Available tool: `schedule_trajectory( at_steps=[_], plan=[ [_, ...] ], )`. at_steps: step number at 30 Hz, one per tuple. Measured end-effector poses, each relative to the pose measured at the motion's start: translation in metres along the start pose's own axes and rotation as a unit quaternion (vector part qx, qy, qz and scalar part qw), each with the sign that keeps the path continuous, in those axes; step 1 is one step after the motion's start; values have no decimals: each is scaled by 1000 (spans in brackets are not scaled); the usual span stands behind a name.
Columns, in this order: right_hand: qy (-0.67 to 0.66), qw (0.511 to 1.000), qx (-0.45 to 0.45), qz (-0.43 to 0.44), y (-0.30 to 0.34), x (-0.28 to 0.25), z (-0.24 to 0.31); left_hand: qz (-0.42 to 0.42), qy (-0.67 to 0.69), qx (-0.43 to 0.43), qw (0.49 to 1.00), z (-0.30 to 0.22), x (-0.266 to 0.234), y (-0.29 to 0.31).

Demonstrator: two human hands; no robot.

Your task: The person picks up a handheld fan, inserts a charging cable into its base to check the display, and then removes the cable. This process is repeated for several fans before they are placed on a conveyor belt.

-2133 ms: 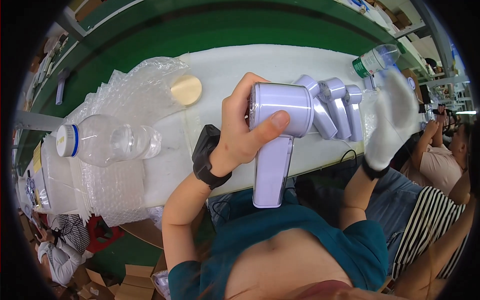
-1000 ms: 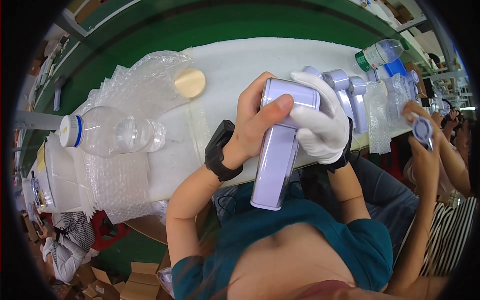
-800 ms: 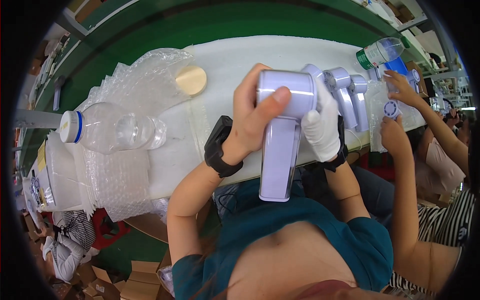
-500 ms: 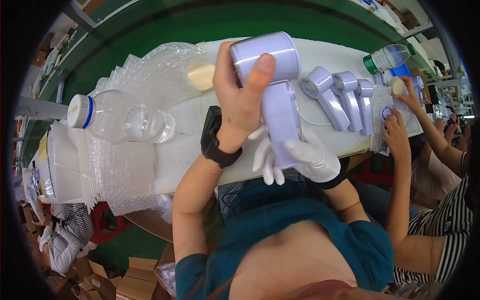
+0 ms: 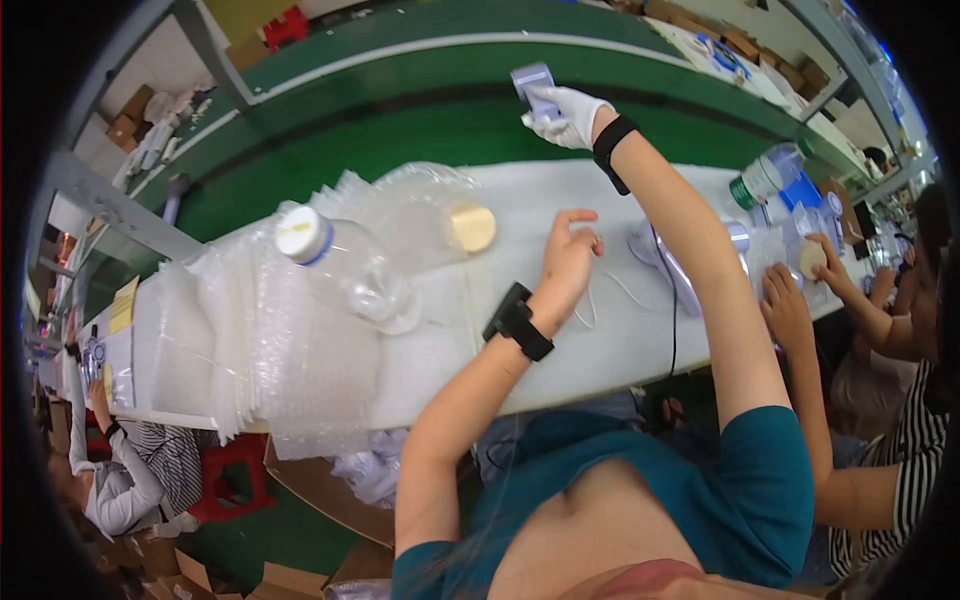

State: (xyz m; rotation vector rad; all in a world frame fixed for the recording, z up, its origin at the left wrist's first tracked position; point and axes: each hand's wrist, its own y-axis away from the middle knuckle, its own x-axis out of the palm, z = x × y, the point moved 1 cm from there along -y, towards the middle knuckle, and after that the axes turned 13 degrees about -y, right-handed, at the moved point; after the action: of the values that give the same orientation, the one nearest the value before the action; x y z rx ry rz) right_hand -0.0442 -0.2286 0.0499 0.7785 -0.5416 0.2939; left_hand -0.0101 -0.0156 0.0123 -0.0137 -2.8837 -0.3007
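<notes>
Lavender, the device was gripped by the right hand beyond the counter, over which the left hand was held apart, empty, fingers parted. Presumably light, stiff and slick, it was best grasped below its head.

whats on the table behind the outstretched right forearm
Lilac handheld fans lie there on the white tabletop, parts showing on both sides of the right forearm. It covers the rest, so their count and anything else directly behind it cannot be seen.

bright, even light | glints on bubble wrap | fisheye-bent edges | black corners
</notes>
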Motion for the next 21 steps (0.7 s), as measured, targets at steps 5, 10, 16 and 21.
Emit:
schedule_trajectory(
  at_steps=[5, 10, 16, 21],
  plan=[
    [53, 991, -116, -52, -72, -65, 29, 30, -8, 13, 999, -2, 16, -4],
    [357, 851, -368, -110, -15, -27, -3, 19, -2, -21, 1000, 8, 0, -4],
    [564, 727, -390, -43, 192, -27, -43, -12, 6, 4, 1000, 1, -1, -4],
    [748, 490, -267, -360, 216, -109, -111, -12, -55, 22, 998, 5, 5, -10]
  ],
)
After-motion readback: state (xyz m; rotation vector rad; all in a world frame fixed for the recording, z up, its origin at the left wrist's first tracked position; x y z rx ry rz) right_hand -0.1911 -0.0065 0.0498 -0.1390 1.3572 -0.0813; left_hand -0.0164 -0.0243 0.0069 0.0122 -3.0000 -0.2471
